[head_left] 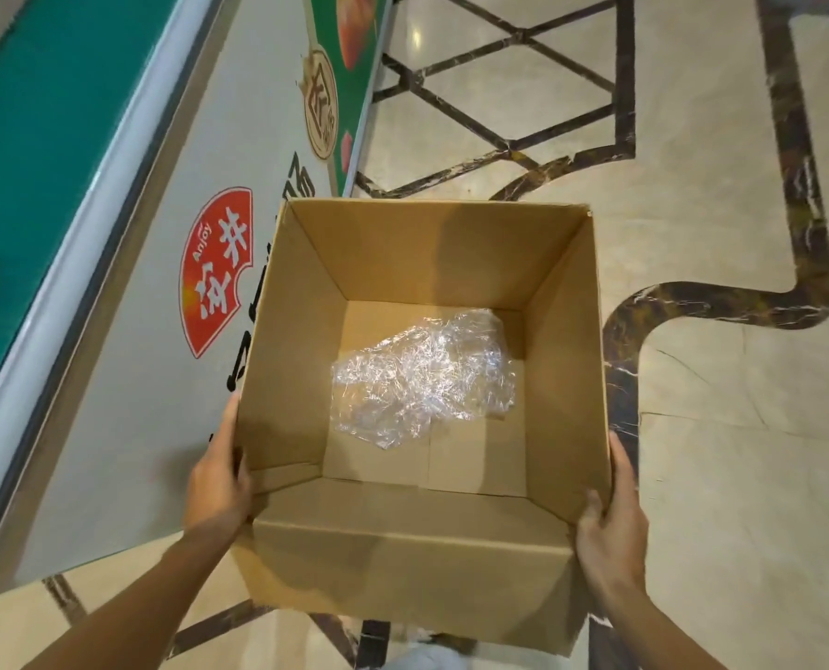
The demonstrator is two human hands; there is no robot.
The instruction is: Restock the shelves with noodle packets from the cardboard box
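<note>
Overhead: cardboard box [562, 331] beside "Anjoy" cabinet logo [217, 270].

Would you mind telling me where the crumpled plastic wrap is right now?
In the head view, the plastic wrap lies on the bottom of the open cardboard box, toward its far side, with the left hand and right hand holding the box's sides.

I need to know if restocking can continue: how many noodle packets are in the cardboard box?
0. The cardboard box holds only crumpled clear plastic wrap on its bottom; whether anything lies under the wrap cannot be told.
</note>
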